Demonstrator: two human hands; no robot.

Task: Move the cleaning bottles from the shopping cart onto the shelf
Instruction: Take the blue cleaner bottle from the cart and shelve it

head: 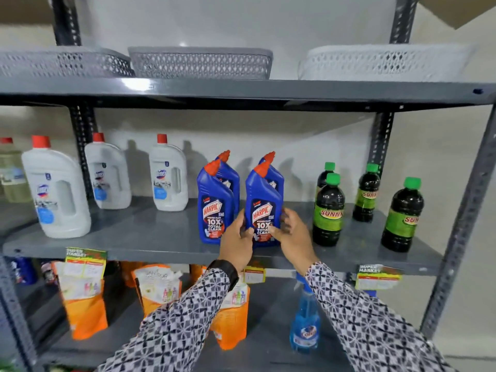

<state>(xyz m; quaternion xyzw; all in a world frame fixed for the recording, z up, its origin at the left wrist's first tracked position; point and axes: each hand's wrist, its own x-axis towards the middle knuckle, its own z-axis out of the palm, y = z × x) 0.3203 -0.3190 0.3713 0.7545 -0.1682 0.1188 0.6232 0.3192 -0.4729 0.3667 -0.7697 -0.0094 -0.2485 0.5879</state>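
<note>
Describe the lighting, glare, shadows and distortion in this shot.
Head view: bright glare on the grey metal upper shelf edge; blue red-capped toilet-cleaner bottles and white red-capped bottles cast soft shadows on the back wall; wide-angle lens bows the shelf uprights; the right hand is slightly blurred.

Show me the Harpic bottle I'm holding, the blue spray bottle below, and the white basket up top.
Harpic bottle [263, 210]: head view, on its front label.
Blue spray bottle [304, 324]: head view, on its body.
White basket [381, 63]: head view, on its front wall.

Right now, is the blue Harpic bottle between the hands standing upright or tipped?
Upright: the blue Harpic bottle stands with its base on the grey metal shelf, red cap on top, both hands at its sides.
</note>
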